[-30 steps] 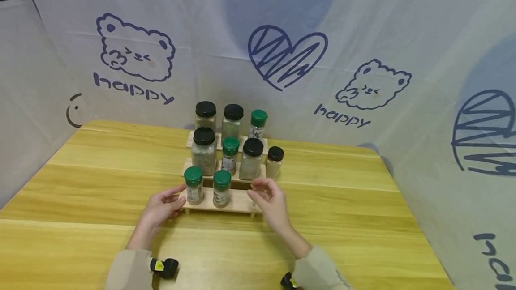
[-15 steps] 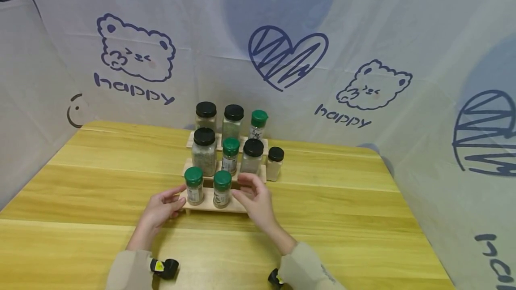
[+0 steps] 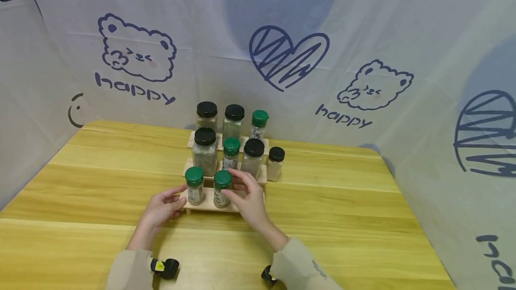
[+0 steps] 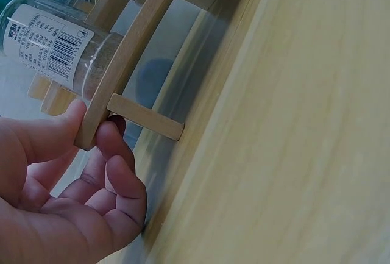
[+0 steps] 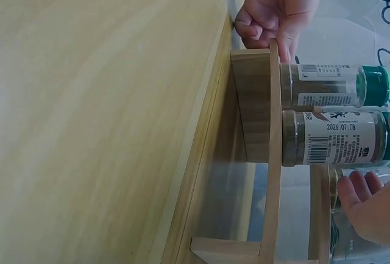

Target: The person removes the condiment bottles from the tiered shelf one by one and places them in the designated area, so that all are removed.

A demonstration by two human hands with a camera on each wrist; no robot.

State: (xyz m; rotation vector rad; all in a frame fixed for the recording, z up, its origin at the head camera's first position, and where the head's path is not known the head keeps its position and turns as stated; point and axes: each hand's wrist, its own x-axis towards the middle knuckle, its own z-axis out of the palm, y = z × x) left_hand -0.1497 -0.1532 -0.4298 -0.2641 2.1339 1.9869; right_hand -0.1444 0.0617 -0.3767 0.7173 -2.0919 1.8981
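L hand (image 3: 160, 211) pinches rack (image 3: 208, 201) end; our R hand (image 3: 251, 201), half spread, flanks nearest green-capped jar (image 3: 219, 187), contact unclear; we'd best close gently w/ rack braced.

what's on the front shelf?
Two green-capped spice jars on the front shelf. In the head view, the right hand covers part of its right half, so that patch is hidden.

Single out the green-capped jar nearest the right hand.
The right jar on the front shelf, beside the right hand; the left jar is by the left hand, the others on higher shelves.
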